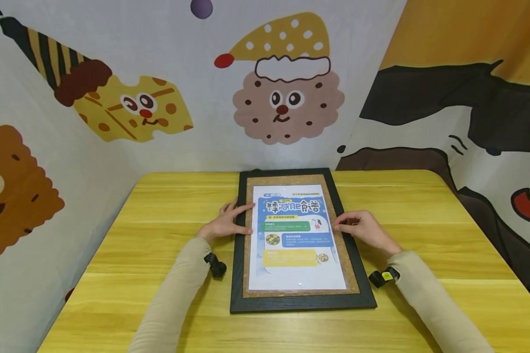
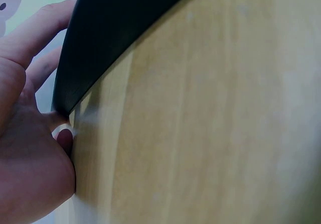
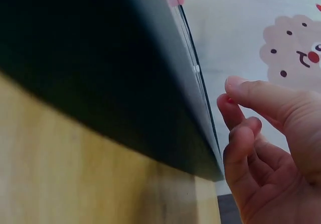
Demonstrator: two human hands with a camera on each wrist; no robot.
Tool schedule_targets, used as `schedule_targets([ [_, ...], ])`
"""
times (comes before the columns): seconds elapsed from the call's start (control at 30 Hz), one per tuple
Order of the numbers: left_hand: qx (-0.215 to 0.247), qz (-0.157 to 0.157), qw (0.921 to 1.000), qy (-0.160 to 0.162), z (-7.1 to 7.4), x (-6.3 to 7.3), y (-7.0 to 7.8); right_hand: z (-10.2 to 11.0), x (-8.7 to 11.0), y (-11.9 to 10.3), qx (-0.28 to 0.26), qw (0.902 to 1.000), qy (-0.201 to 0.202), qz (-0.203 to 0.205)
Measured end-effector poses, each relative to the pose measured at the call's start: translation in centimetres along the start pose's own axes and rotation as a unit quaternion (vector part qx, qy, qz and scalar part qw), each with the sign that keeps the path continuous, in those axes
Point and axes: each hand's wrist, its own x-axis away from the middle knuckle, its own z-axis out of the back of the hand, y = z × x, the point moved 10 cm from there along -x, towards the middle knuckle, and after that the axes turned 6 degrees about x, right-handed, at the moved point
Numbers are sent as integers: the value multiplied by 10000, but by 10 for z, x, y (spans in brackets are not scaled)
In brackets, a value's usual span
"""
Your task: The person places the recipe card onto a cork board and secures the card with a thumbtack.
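Sleeves: Beige sleeves [image 1: 172, 294] are reaching in from the near side, a small black camera [image 1: 382, 278] sitting at each wrist.
Table: A yellowish wood-grain table [image 1: 106, 274] is spreading underneath, its far corners rounding off; a strip is lying in front of the frame, and broad stretches are opening to its left and right.
Frame: A black rectangular frame [image 1: 304, 304], its rim showing fine grain, is lying mid-table, long sides pointing away, its far end nearing the backdrop.
Cork board: Speckled brown cork board [image 1: 351, 279] is showing inside the frame as a border around the paper.
Paper: White printed paper [image 1: 291, 279] is lying on the cork between both hands.
Writing: A large blue Chinese title [image 1: 291, 206] is ending in what seems to be 减肥食谱; words in the green, blue and yellow boxes are proving too small to read.
Left hand: The left hand [image 1: 224, 220] is spreading wide over the left rim, fingertips resting by the paper's left edge.
Right hand: The right hand [image 1: 366, 230] is bringing thumb and forefinger narrowly together near the paper's right edge; I cannot tell whether they are pinching anything.
Backdrop: A pale backdrop [image 1: 212, 142] is rising behind, showing a cartoon biscuit [image 1: 288, 130] wearing a spotted hat.
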Motion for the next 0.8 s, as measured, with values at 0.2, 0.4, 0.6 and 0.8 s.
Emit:
schedule_targets([
  [0.2,16,-2,10000,-20,0,0,0,-2,-5,-6,-166,9997,-131,-112],
  [0.4,24,-2,10000,-5,1,0,-1,-2,-9,-14,-274,9994,-177,-72],
  [0.6,-7,54,10000,36,1,0,-2,-8,-14,-24,-215,9994,-258,34],
  [0.8,-93,-13,10000,22,1,-1,-1,-22,-19,-32,-154,9983,-503,260],
])
